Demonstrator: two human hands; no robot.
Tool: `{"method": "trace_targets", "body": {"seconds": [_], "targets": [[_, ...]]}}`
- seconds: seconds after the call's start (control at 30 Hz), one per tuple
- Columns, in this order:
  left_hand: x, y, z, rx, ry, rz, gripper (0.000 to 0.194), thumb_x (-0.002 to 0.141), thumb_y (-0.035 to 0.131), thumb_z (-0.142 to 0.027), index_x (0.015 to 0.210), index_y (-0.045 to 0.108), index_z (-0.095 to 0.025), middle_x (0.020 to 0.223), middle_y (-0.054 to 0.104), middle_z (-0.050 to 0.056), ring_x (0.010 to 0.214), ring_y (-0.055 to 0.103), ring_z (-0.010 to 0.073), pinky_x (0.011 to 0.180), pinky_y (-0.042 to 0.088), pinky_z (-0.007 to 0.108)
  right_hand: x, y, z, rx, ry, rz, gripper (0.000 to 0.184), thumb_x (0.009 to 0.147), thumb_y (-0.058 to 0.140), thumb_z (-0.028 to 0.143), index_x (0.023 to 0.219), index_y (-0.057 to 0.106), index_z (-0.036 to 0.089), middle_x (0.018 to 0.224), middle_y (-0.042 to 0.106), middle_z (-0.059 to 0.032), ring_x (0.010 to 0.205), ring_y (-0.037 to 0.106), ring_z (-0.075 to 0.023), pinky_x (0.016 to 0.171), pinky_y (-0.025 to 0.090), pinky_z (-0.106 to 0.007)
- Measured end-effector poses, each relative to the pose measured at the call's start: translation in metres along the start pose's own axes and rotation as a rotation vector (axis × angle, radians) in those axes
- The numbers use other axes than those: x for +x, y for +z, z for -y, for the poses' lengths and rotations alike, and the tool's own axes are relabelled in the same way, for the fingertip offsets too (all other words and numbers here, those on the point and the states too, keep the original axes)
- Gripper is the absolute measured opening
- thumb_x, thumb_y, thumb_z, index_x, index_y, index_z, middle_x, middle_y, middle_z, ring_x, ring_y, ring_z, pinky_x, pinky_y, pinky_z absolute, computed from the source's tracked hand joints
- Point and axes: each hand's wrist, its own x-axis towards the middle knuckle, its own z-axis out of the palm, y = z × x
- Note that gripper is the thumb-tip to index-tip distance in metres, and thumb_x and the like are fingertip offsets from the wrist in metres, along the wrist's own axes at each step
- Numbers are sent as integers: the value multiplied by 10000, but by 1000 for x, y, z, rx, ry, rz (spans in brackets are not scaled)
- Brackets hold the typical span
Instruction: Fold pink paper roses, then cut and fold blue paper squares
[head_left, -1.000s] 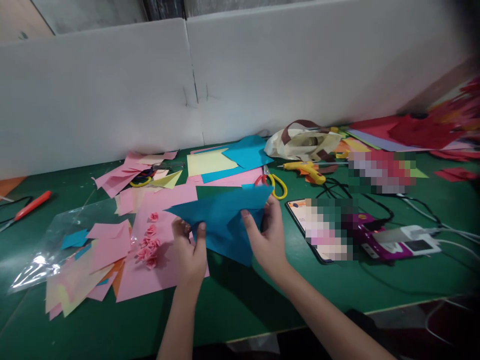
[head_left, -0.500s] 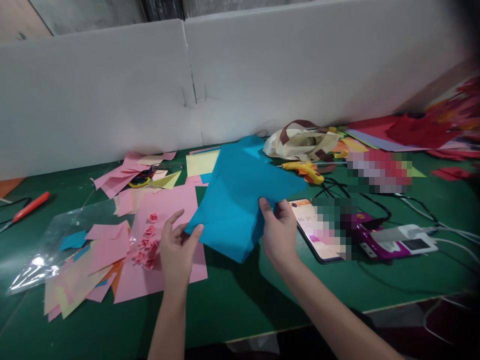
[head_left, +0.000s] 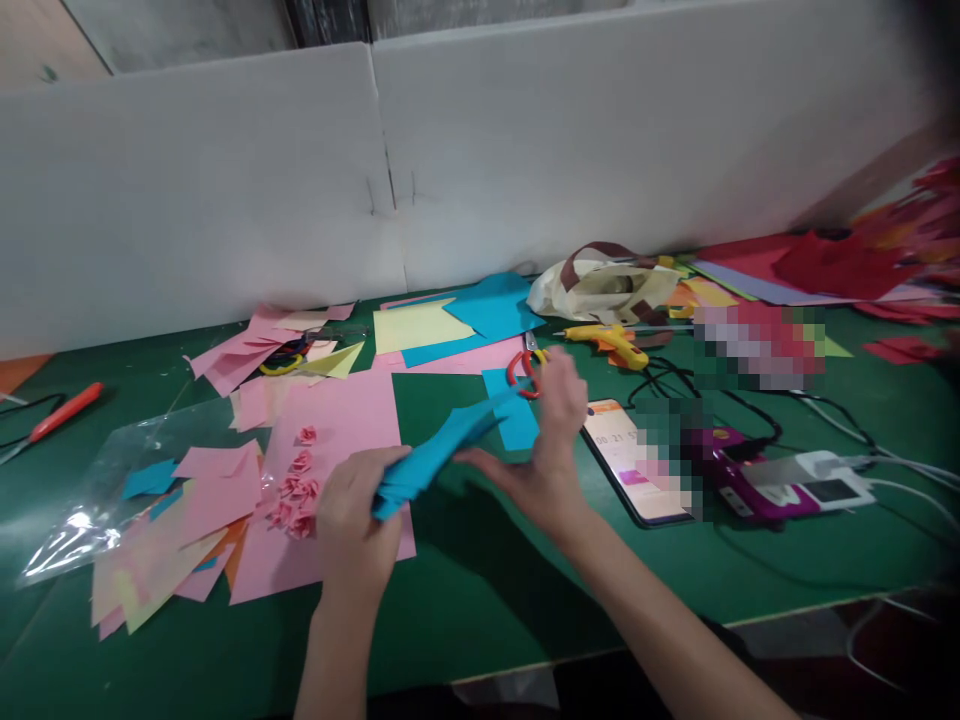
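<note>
My left hand (head_left: 356, 520) is wrapped round one end of a sheet of blue paper (head_left: 442, 450), bunched into a narrow strip that slants up to the right. At its far end is my right hand (head_left: 544, 455), thumb stretched out below the paper and fingers apart from the thumb, somewhat blurred. Whether the right fingers touch the paper, I cannot tell. Behind them lie red-handled scissors (head_left: 521, 375) and a small blue paper piece (head_left: 517, 430). Left of my left hand, several pink paper roses (head_left: 296, 490) rest on a pink sheet (head_left: 352, 410).
A phone (head_left: 630, 480) and a purple device with cables (head_left: 750, 490) lie to the right. A yellow glue gun (head_left: 611, 343) sits near a cream bag (head_left: 600, 290). Paper scraps (head_left: 217, 490) and a clear plastic sheet (head_left: 82, 520) are at left; a white board (head_left: 202, 220) stands behind.
The blue sheet, spread wide between both hands before, is now gathered into a narrow strip in my left hand. My right hand has opened from its pinch, uncovering the scissors.
</note>
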Motion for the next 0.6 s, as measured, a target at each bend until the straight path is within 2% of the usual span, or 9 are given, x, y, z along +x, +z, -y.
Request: {"method": "trace_targets", "body": {"seconds": [0.07, 0.1, 0.13, 0.2, 0.27, 0.33, 0.4, 0.47, 0.6], "targets": [[0, -6, -4, 28, 160, 52, 246, 789, 485, -132, 982, 623, -196, 900, 697, 63, 841, 637, 227, 778, 473, 360, 0, -3, 3, 46, -175, 158, 359, 799, 609, 226, 1142, 553, 314, 1185, 606, -38, 1208, 475, -275, 1075, 191, -527], [1, -7, -5, 53, 184, 24, 249, 784, 505, -134, 993, 623, -199, 910, 696, 63, 860, 633, 230, 828, 452, 381, -1, -3, 5, 104, -184, 216, 231, 824, 558, 175, 1009, 614, 302, 1017, 676, -12, 1057, 586, -233, 1037, 286, -482], [1, -8, -7, 73, 151, -52, 243, 781, 535, -139, 999, 621, -205, 921, 693, 61, 884, 629, 232, 870, 432, 396, -4, -2, 8, 172, -145, 247, 182, 837, 528, 150, 902, 637, 281, 877, 696, 5, 898, 639, -196, 955, 388, -422], [2, -8, -8, 32, -47, -259, 319, 760, 620, -173, 1073, 584, -217, 984, 676, 62, 963, 612, 238, 913, 420, 410, -9, 2, 15, 300, 46, 233, 130, 844, 537, 182, 786, 636, 242, 717, 675, 14, 663, 621, -153, 703, 487, -306], [4, -7, -8, -87, -346, -362, 550, 695, 717, -257, 1198, 496, -221, 1053, 646, 72, 1022, 592, 255, 872, 463, 399, -14, 5, 22, 390, 267, 163, 118, 838, 563, 251, 740, 624, 225, 647, 636, 18, 566, 566, -139, 539, 451, -256], [6, -5, -7, -184, -615, -262, 680, 635, 758, -358, 1227, 461, -203, 1014, 647, 80, 989, 605, 280, 785, 507, 389, -17, 8, 26, 459, 414, 103, 141, 840, 558, 302, 738, 609, 219, 611, 601, 24, 540, 529, -134, 499, 424, -244], [8, -1, -6, -233, -785, -108, 581, 634, 734, -437, 1119, 535, -186, 916, 661, 79, 913, 630, 295, 734, 519, 396, -18, 9, 28, 510, 491, 70, 155, 847, 541, 333, 764, 603, 219, 607, 581, 25, 546, 510, -134, 506, 421, -245], [8, 5, -6, -314, -834, -9, 442, 672, 673, -480, 988, 588, -184, 884, 675, 89, 893, 640, 308, 740, 516, 413, -17, 9, 26, 558, 514, 44, 162, 855, 525, 350, 793, 600, 220, 634, 582, 21, 572, 511, -137, 533, 429, -252], [6, 19, -5, -381, -785, 22, 284, 695, 633, -452, 845, 608, -212, 854, 698, 86, 921, 640, 327, 788, 497, 448, -12, 9, 20, 625, 507, 12, 157, 865, 511, 351, 810, 583, 222, 687, 588, 15, 639, 538, -148, 592, 453, -270]]}}
